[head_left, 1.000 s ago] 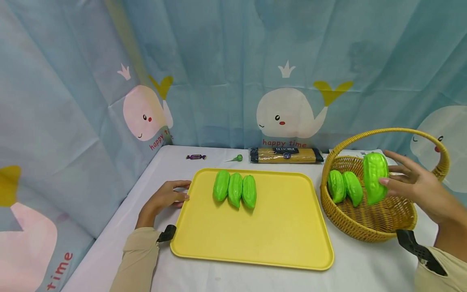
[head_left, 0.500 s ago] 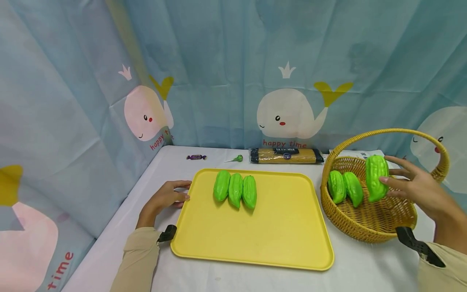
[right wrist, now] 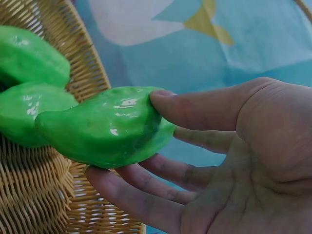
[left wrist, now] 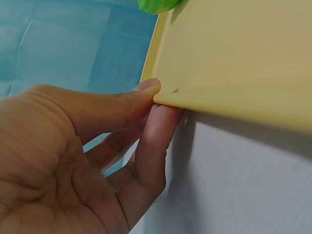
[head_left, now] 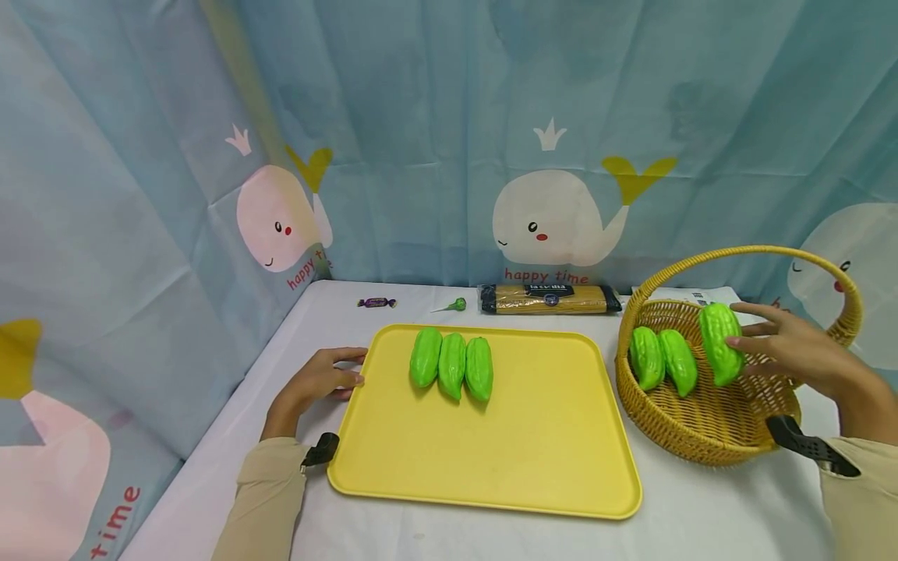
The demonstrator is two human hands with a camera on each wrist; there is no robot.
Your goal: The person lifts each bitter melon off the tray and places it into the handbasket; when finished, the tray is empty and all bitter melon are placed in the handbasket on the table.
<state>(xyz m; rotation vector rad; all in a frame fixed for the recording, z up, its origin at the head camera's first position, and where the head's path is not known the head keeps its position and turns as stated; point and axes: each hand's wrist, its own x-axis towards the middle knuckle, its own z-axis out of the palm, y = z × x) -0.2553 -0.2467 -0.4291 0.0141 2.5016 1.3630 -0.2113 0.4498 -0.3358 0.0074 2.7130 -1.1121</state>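
Tray (head_left: 547, 467): yellow, lying on the white-covered counter (head_left: 435, 538).
Basket (head_left: 673, 440): just beside the tray, on its right.
Right hand (head_left: 796, 347): well off to the tray's right; gripping the held gourd (head_left: 721, 343) between thumb and fingertips.
Held gourd: right of the tray, over the basket's inside; at the fingertips on the tray side of the right hand, much nearer to that hand than to the left. Hard to tell whether touching the basket's bottom.
Gourd's long axis: roughly parallel to the tray's near-to-far direction in the head view, far end leaning slightly toward the tray; narrow tip pointing away from the palm in the right wrist view.
Left hand (head_left: 319, 379): at the tray's left edge, toward the far corner; pinching that edge, thumb above and finger below.
Basket gourds (head_left: 648, 358): two, side by side inside the basket, between the held gourd and the tray.
Tray gourds (head_left: 452, 365): three in a row, left of the tray's middle and near its far edge.
Candy (head_left: 376, 302): beyond the tray's far edge, toward its left.
Pasta pack (head_left: 550, 299): beyond that same edge, toward the tray's right.
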